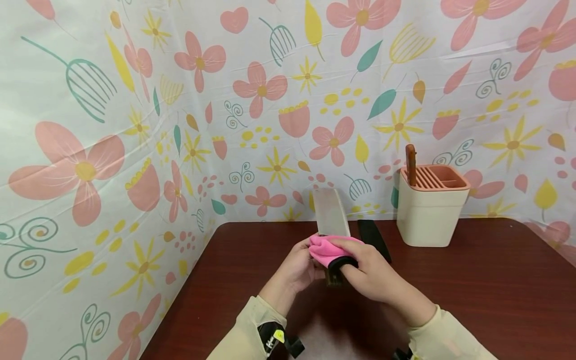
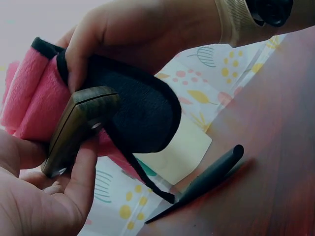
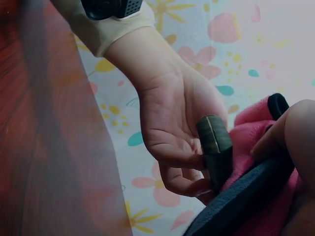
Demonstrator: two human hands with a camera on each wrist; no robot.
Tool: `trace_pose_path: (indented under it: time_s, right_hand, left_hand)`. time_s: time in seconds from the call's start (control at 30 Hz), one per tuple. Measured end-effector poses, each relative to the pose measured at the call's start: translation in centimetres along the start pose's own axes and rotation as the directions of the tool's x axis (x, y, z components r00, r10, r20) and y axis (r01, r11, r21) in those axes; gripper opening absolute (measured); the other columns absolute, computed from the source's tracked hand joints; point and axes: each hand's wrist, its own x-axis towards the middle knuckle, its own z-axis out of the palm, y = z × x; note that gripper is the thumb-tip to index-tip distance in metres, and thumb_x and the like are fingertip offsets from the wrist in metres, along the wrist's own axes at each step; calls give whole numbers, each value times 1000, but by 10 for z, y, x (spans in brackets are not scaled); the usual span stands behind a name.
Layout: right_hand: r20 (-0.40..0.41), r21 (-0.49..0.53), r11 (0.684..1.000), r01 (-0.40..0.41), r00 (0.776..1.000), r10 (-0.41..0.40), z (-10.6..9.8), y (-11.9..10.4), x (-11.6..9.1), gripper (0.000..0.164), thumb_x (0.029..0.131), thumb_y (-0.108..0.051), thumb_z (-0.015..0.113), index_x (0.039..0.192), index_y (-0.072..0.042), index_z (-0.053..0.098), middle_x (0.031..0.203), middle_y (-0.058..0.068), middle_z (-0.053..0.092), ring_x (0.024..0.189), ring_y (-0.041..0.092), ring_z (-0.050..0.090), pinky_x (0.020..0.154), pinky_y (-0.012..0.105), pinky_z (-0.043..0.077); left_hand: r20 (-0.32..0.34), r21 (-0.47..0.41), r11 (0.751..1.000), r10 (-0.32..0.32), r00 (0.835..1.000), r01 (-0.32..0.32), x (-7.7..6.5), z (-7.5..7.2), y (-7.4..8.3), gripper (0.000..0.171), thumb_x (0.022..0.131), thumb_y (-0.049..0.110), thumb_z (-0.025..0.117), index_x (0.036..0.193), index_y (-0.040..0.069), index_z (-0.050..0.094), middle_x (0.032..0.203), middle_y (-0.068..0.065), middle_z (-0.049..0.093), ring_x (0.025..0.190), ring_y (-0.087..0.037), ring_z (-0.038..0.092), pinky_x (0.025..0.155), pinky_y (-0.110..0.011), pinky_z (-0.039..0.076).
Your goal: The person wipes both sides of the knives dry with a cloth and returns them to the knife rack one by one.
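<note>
A wide-bladed kitchen knife (image 1: 330, 212) is held up over the table, its blade pointing away toward the back wall. My left hand (image 1: 299, 267) grips the knife's dark handle (image 2: 81, 123) from the left, fingers curled under it. My right hand (image 1: 375, 272) holds a pink cloth (image 1: 330, 250) with black edging, folded over the knife where blade and handle meet. In the left wrist view, a dark panel of the cloth (image 2: 142, 108) hangs open beside the handle. The cloth hides the lower part of the blade.
On the dark red-brown table (image 1: 472, 290), a long black flat thing (image 1: 374, 240) lies right of the knife. Behind it stands a cream knife block (image 1: 432, 217) with a pink slotted top and a brown-handled utensil (image 1: 411, 165). Flower-patterned cloth walls (image 1: 270, 125) border the left and back.
</note>
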Motion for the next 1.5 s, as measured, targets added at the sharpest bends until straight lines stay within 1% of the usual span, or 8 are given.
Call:
trace_pose_path:
  time_s: [0.13,0.23,0.37,0.6,0.77,0.9,1.3,1.5]
  right_hand:
    - [38,35,999,9,999,-11,-4,0,-1,55,88,1,65,136,-27,64,132,-8,69,115,8,67,97,28,55]
    - [62,43,998,41,997,-44,-6,-1,-1,55,89,1,65,137,-26,64,132,-6,70,113,7,66,96,27,55]
    - [93,51,995,81,992,-85,-10,-2,0,56,89,2,64,139,-23,63,131,-5,70,110,7,65,94,26,54]
    - [147,66,994,84,985,-93,-14,-5,-3,63,84,4,63,137,-30,63,130,-13,68,104,2,63,90,25,53]
    - [165,66,992,103,980,-113,-16,-6,-5,63,83,5,62,136,-28,64,130,-10,69,109,4,65,94,26,54]
    - [173,65,992,106,978,-116,-16,-7,-6,61,83,5,63,135,-27,65,129,-10,69,109,4,65,95,26,54]
    - [184,79,978,192,962,-203,-20,-16,-6,61,83,6,65,133,-29,64,128,-13,69,114,6,67,100,24,52]
    - [210,103,974,201,953,-219,-22,-19,-6,60,83,7,63,133,-27,65,122,-15,70,107,3,66,95,23,53]
  left_hand:
    - [16,-7,1000,2,1000,-2,1,-2,1,46,105,16,49,151,14,50,111,3,71,83,-9,69,69,-31,59]
    - [18,-4,1000,7,1000,-7,2,-2,1,47,106,15,47,153,11,47,111,2,71,85,-10,71,67,-30,60]
    - [3,-9,1000,10,1000,-10,3,-2,2,42,103,10,48,144,11,55,105,3,70,81,-10,70,64,-29,59]
    - [-19,-41,998,49,999,-49,4,-3,1,19,103,13,54,116,16,68,89,6,67,77,-6,64,60,-23,54]
    - [-18,-71,992,101,995,-102,5,-4,-1,32,103,7,52,133,2,61,95,3,72,89,-7,70,77,-20,58]
    - [-19,-58,992,115,993,-116,5,-4,-1,41,104,6,50,143,-5,51,97,-1,74,91,-9,72,81,-21,58]
    - [-54,-17,994,106,993,-107,3,-6,5,38,105,9,51,141,-2,55,97,0,74,81,-6,70,73,-18,57]
    - [-63,10,993,114,991,-114,3,-7,5,36,105,11,51,140,0,56,97,1,74,77,-6,69,70,-19,56]
